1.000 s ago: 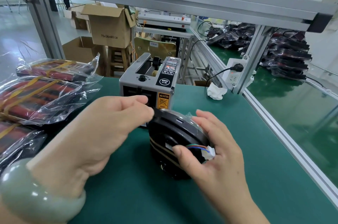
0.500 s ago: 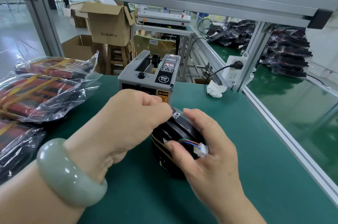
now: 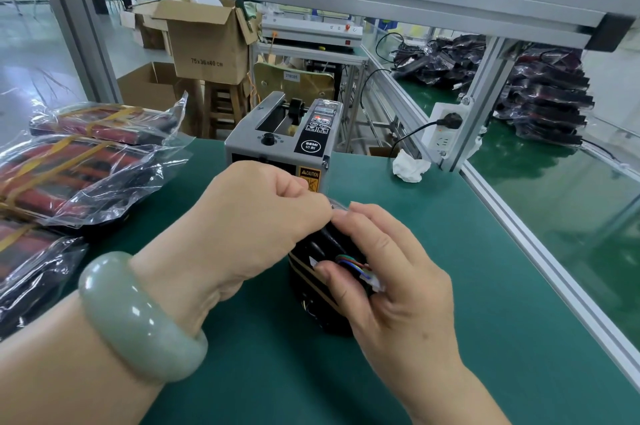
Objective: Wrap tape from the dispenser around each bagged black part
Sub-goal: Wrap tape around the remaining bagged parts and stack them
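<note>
A round black part (image 3: 320,289) in a clear bag stands on edge on the green mat, with amber tape strips across its side and coloured wires with a white plug. My right hand (image 3: 388,279) grips it from the right, thumb on its face. My left hand (image 3: 249,216), a pale green bangle on its wrist, is curled over the part's top and pinches the bag or tape there; what is between the fingertips is hidden. The grey tape dispenser (image 3: 287,144) stands just behind the hands.
Bagged red-and-black parts bound with amber tape (image 3: 65,175) lie piled at the left. A crumpled white tissue (image 3: 410,166) and a socket with a black plug (image 3: 446,126) sit at the back right. An aluminium rail (image 3: 540,251) borders the mat's right side.
My left hand has closed over the top of the part and moved right to meet my right fingers. The right hand has shifted further round the part, covering more of its face.
</note>
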Demonstrator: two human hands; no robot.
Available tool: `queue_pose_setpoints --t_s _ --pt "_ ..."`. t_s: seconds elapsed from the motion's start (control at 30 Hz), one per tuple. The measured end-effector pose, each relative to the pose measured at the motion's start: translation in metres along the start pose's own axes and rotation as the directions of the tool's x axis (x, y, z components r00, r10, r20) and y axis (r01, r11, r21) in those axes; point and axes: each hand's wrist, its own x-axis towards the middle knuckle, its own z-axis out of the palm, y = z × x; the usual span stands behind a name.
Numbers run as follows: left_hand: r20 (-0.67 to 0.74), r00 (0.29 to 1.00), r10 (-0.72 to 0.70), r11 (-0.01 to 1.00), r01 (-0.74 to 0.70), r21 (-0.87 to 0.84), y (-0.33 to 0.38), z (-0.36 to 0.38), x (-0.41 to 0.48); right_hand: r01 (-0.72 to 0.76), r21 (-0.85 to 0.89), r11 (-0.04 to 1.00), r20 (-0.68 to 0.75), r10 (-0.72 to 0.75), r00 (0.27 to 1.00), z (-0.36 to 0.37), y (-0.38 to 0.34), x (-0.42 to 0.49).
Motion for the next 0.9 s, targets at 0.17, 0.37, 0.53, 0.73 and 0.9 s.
queue_pose_setpoints --t_s 0.17,0.37,0.53,0.73,0.9 --pt "-0.027 1.0 0.013 1.0 -0.013 0.026 0.0 -0.004 0.0 0.034 -0.035 0.999 0.011 -0.034 0.999 -0.001 0.0 0.0" --pt "-0.044 0.999 -0.019 0.997 0.015 -0.079 -0.002 0.0 0.004 -0.002 -0.036 0.999 0.015 0.003 1.0 -0.001 -0.001 -0.001" --pt "0.12 0.991 -0.052 0.963 0.081 -0.257 -0.008 0.013 0.0 -0.212 0.035 0.977 0.052 0.21 0.976 -0.003 -0.006 -0.002" --pt "0.129 0.991 -0.038 0.951 0.076 -0.3 -0.012 0.01 0.007 -0.231 0.052 0.972 0.046 0.228 0.972 -0.002 -0.006 -0.003" --pt "0.309 0.938 0.157 0.977 -0.101 -0.189 -0.01 -0.004 0.01 -0.219 0.119 0.968 0.092 0.209 0.974 -0.004 -0.003 0.001"
